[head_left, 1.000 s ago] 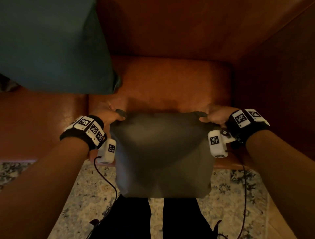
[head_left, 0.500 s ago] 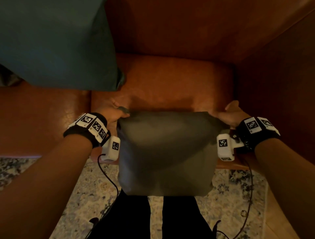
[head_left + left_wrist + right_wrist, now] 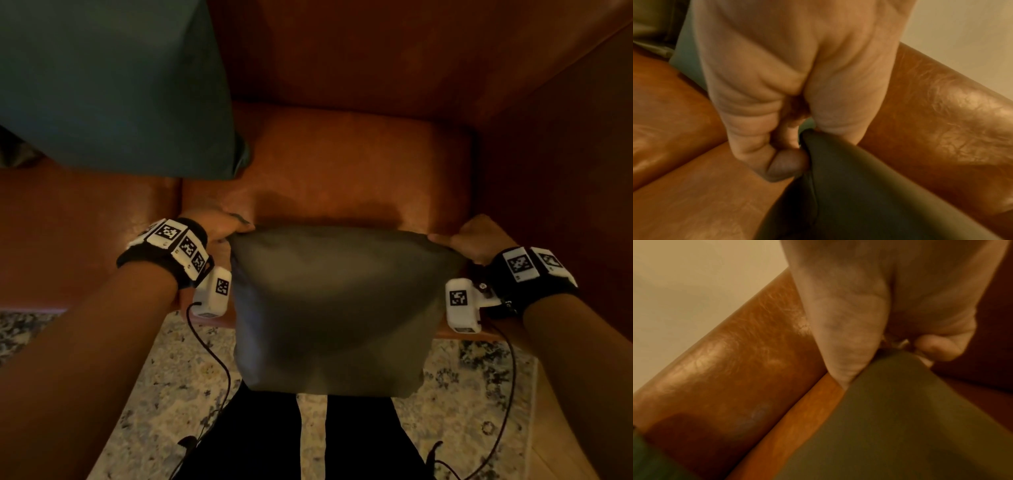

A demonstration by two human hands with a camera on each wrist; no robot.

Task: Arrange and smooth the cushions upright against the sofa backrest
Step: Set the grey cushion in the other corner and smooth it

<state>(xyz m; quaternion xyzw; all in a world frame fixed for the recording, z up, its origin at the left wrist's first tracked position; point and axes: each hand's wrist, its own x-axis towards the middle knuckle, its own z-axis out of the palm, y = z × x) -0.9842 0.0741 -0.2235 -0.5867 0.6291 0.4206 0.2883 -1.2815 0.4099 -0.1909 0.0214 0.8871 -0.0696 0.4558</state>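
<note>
An olive-grey cushion point(image 3: 335, 308) hangs in front of me over the sofa's front edge, held by its two top corners. My left hand point(image 3: 222, 228) pinches the top left corner, and in the left wrist view the fingers point(image 3: 785, 164) curl onto the cushion's seam point(image 3: 838, 186). My right hand point(image 3: 476, 236) grips the top right corner, with the thumb point(image 3: 846, 353) pressed on the fabric point(image 3: 900, 418). A teal cushion point(image 3: 113, 85) stands upright against the brown leather backrest point(image 3: 342, 44) at the left.
The brown leather seat point(image 3: 352, 164) lies open behind the held cushion. The sofa's armrest point(image 3: 565, 154) rises at the right. A patterned rug point(image 3: 178, 377) covers the floor below, and my dark trouser legs point(image 3: 274, 438) stand on it. Cables hang from both wrist cameras.
Both hands have spread a little wider, pulling the cushion's top edge taut and straight. The cushion has risen slightly and sits closer to the seat.
</note>
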